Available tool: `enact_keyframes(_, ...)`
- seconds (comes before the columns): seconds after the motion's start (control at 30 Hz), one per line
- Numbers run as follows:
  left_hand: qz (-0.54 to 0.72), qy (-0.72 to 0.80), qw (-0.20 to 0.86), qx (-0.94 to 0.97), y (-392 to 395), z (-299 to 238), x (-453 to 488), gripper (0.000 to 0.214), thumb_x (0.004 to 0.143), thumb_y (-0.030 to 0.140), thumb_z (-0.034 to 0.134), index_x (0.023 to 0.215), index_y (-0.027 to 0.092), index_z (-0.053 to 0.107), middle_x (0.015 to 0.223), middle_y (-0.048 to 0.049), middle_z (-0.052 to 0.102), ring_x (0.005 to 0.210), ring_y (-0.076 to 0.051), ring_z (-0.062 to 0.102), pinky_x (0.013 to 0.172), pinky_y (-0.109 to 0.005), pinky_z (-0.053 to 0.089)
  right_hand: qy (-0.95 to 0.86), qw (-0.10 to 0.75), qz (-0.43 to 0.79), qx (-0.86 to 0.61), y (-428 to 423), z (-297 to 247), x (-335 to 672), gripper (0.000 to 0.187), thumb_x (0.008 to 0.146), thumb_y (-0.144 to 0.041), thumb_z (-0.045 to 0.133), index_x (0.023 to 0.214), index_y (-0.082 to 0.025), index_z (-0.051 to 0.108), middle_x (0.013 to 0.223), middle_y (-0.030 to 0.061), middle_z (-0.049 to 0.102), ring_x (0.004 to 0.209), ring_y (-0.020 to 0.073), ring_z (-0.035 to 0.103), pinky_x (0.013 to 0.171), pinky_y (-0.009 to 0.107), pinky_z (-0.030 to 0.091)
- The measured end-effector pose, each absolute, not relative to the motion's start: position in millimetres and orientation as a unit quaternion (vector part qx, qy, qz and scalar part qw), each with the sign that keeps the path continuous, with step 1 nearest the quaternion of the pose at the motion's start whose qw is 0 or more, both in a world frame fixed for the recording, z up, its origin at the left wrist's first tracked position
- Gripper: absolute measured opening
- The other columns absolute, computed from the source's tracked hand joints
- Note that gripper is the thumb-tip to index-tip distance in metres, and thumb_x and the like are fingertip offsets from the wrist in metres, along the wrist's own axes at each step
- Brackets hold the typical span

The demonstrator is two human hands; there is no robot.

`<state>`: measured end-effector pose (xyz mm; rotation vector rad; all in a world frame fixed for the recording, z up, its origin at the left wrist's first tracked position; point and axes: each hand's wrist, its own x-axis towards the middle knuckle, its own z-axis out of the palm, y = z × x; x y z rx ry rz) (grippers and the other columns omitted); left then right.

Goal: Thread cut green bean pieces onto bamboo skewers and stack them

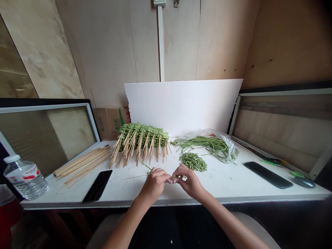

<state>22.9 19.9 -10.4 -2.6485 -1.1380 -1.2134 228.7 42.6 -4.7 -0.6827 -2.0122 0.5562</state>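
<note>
Both hands meet over the white table's near middle. My left hand (155,182) is closed in a pinch on a thin bamboo skewer (135,177) that sticks out to the left, with a long green bean strand (144,164) trailing away behind it. My right hand (188,180) is closed on a green bean piece (178,177) at the skewer's tip. Just beyond the right hand lies a small pile of cut bean pieces (193,161). A stack of finished bean skewers (141,141) lies further back.
Loose bare skewers (83,164) and a black phone (98,185) lie left; a water bottle (24,177) stands at the table's left edge. A plastic bag of long beans (210,145), a black remote (268,175) and green-handled tools (275,161) lie right. A white foam board (181,103) leans behind.
</note>
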Motion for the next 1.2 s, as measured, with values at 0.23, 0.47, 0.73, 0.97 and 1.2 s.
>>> enact_keyframes(0.23, -0.397, -0.344, -0.013, -0.851, 24.2, -12.6, 18.9, 0.032, 0.09, -0.004, 0.053, 0.078, 0.019, 0.072, 0.074, -0.0004, 0.068, 0.077, -0.017, 0.059, 0.084, -0.035, 0.042, -0.827, 0.418, 0.271, -0.263, 43.4, 0.2, 233.1, 0.023, 0.093, -0.041, 0.068, 0.082, -0.024, 0.079, 0.079, 0.0063, 0.072, 0.083, 0.0225, 0.061, 0.074, 0.034, 0.049)
enact_keyframes(0.47, -0.412, -0.397, -0.062, -0.818, 25.6, -9.3, 9.8, 0.031, 0.095, 0.004, 0.052, 0.106, 0.021, 0.075, 0.092, -0.0051, 0.066, 0.089, -0.019, 0.062, 0.083, -0.032, 0.05, -0.806, 0.406, 0.116, -0.415, 83.2, -25.6, 261.4, 0.035, 0.098, -0.048, 0.055, 0.097, -0.023, 0.081, 0.086, 0.0112, 0.072, 0.088, 0.0296, 0.057, 0.079, 0.043, 0.046)
enact_keyframes(0.73, -0.394, -0.402, -0.097, -0.821, 24.7, -10.2, 11.7, 0.04, 0.099, 0.005, 0.042, 0.124, 0.022, 0.069, 0.101, -0.0078, 0.062, 0.095, -0.019, 0.061, 0.089, -0.034, 0.053, -0.805, 0.339, 0.084, -0.48, 98.9, -49.7, 276.0, 0.047, 0.101, -0.048, 0.046, 0.078, -0.02, 0.076, 0.079, 0.0107, 0.071, 0.089, 0.029, 0.058, 0.084, 0.041, 0.044)
enact_keyframes(0.97, -0.42, -0.38, -0.136, -0.813, 29.0, -15.3, 9.5, 0.035, 0.099, 0.007, 0.048, 0.119, 0.022, 0.073, 0.1, -0.0065, 0.062, 0.091, -0.017, 0.064, 0.085, -0.031, 0.055, -0.771, 0.367, 0.172, -0.491, 106.1, -44.0, 283.3, 0.062, 0.104, -0.054, 0.03, 0.087, -0.019, 0.078, 0.093, 0.0131, 0.077, 0.102, 0.0324, 0.063, 0.091, 0.044, 0.046)
enact_keyframes(1.2, -0.453, -0.379, -0.117, -0.798, 27.3, -18.3, 17.9, 0.034, 0.092, 0.01, 0.065, 0.122, 0.023, 0.07, 0.098, -0.0055, 0.07, 0.09, -0.019, 0.068, 0.083, -0.033, 0.057, -0.789, 0.384, 0.312, -0.363, 70.3, -10.1, 259.1, 0.041, 0.093, -0.058, 0.061, 0.107, -0.024, 0.078, 0.11, 0.0091, 0.077, 0.098, 0.0266, 0.069, 0.078, 0.036, 0.052)
